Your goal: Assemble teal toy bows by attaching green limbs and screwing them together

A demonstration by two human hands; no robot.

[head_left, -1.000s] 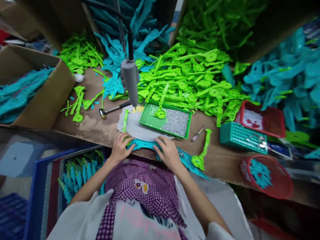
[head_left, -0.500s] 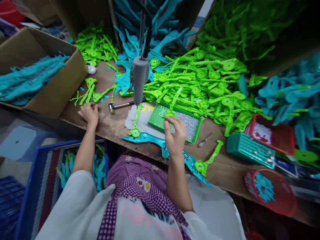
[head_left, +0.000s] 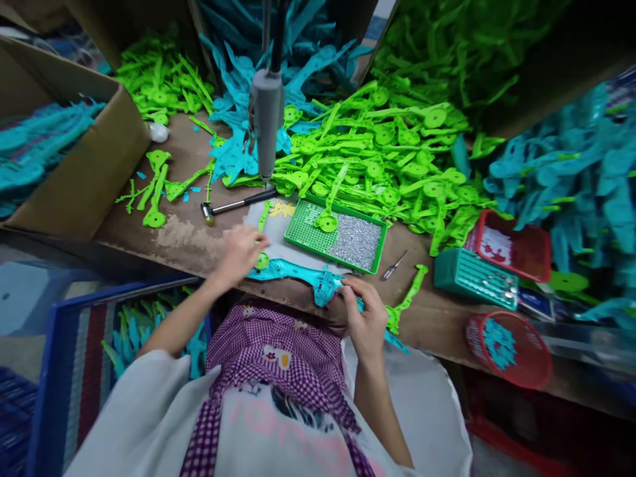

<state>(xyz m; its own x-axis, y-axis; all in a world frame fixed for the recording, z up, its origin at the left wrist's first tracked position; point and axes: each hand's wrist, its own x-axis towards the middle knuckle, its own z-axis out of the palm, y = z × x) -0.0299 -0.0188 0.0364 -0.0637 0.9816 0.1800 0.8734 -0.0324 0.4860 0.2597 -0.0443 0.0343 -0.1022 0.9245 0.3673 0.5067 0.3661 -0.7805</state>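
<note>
The left hand (head_left: pixel 241 250) is now being held at centre left of the frame, just beside the green arm (head_left: pixel 262 260) on the left end of the blue part (head_left: pixel 293 270); half a second ago it was being held farther left. The right hand (head_left: pixel 366 310) is being kept lower, at the right half of the blue part, instead of before the green tray (head_left: pixel 303 232). Work is thus apparently being centred on the blue part, which is lying along the near edge of the worktop (head_left: pixel 437 318), mid-frame. The right grip is being kept pinched, its contents indiscernible; the left grip is being blurred, so its hold cannot be told.
</note>
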